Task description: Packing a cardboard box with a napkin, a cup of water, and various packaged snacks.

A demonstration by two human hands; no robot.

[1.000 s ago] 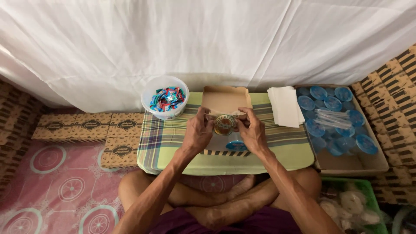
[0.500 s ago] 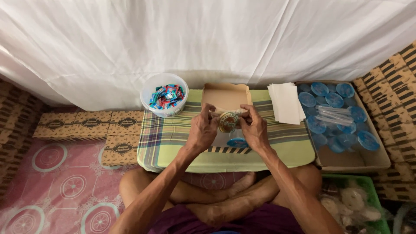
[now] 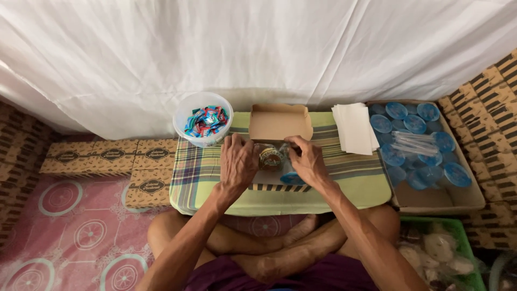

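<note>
A: Several large items frame the work area. A white curtain [image 3: 258, 48] hangs behind. A low table under a green plaid cloth [image 3: 199, 178] stands in front of the seated person. A cardboard tray [image 3: 463, 196] of blue-lidded cups [image 3: 414, 124] sits to the right, and a green basket [image 3: 458, 226] of wrapped items lies below it.

B: And the mid-sized items?

A: An open brown box [image 3: 280, 123] stands at the far edge of the table, and it looks empty as far as the view shows. A clear tub [image 3: 203, 121] of coloured sachets stands to its left. A stack of white paper [image 3: 353, 128] lies to its right.

B: State of the hands?

A: The left hand [image 3: 238, 161] and right hand [image 3: 307, 160] both pinch a small clear-wrapped round cake [image 3: 271, 158], fingers narrow on the wrapper edges. The cake is held just above a second box with a striped edge [image 3: 280, 187], near a blue lid [image 3: 293, 178].

B: Progress?

A: Judged early for this unit. The cake is in hand and not yet inside the brown box. Sachets, paper and cups are untouched beside it.
</note>
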